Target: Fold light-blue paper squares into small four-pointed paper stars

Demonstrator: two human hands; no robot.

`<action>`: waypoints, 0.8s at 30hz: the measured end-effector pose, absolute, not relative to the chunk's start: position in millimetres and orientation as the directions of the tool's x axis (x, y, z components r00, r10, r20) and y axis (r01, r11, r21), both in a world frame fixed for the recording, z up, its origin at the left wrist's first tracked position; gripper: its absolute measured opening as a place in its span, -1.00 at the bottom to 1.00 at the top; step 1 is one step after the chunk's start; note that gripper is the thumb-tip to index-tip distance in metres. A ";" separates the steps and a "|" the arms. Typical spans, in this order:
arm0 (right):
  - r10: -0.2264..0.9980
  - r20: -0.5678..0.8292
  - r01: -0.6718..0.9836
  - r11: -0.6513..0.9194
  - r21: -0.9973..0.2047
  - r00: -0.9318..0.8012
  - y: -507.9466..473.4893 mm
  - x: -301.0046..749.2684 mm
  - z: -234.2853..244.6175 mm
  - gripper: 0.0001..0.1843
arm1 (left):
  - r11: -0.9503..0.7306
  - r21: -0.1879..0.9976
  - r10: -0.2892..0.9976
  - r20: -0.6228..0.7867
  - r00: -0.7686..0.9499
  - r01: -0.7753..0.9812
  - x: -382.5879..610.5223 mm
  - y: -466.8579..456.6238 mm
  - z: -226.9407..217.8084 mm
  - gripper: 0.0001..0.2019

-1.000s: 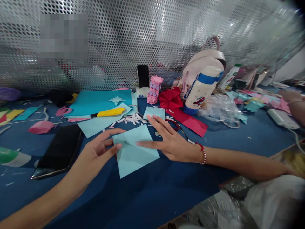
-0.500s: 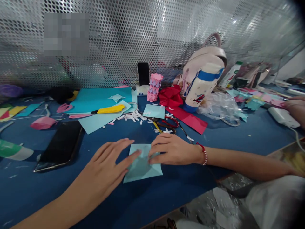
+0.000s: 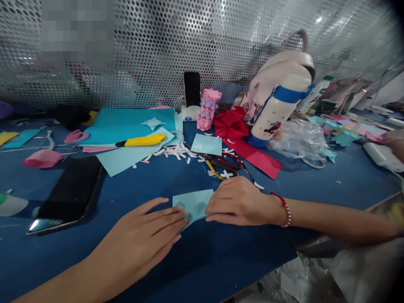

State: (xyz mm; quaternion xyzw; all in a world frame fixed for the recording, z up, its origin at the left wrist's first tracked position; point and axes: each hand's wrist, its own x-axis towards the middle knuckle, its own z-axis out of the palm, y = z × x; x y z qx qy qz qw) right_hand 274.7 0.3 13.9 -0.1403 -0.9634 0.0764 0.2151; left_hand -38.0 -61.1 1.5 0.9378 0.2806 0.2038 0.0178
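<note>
A light blue sheet of paper (image 3: 193, 205) lies on the blue table in front of me, its near edge raised and curving between my hands. My left hand (image 3: 154, 229) reaches in from the left, fingers stretched out, with the fingertips touching the paper's left side. On the other side, my right hand (image 3: 238, 201) has its fingers curled together on the paper's right edge; the thumb side is partly hidden. A red cord bracelet with pale beads circles my right wrist. Just beyond are scissors (image 3: 221, 171) and a small light blue square (image 3: 206, 144).
A black phone (image 3: 67, 189) lies to the left. Behind are a yellow box cutter (image 3: 145, 140) on paper sheets, white scraps (image 3: 179, 151), a red strip (image 3: 257, 158), a pink paper tower (image 3: 209, 108), a bottle (image 3: 277, 111) and a backpack (image 3: 271, 69). Another person's hand (image 3: 394, 139) shows far right.
The paper's near edge has come up and away from me, where the sheet lay flatter before. My right hand has closed more on it. The view has shifted slightly.
</note>
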 end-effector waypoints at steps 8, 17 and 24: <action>0.585 0.121 0.431 0.707 -0.561 -0.802 13.6 262.9 10.0 -0.81 | -0.765 0.155 0.619 0.445 0.647 0.625 -35.7 -60.7 8.6 -0.56; 0.631 0.124 0.467 0.679 -0.566 -0.766 15.0 259.9 2.6 -0.71 | -0.919 -0.128 0.310 0.352 0.883 0.374 -18.9 -76.1 -18.5 -0.55; 0.583 0.221 0.409 0.747 -0.524 -0.782 14.9 260.2 -4.1 -0.79 | -0.877 -0.078 0.381 0.486 0.787 0.473 -15.9 -83.4 -50.7 -0.53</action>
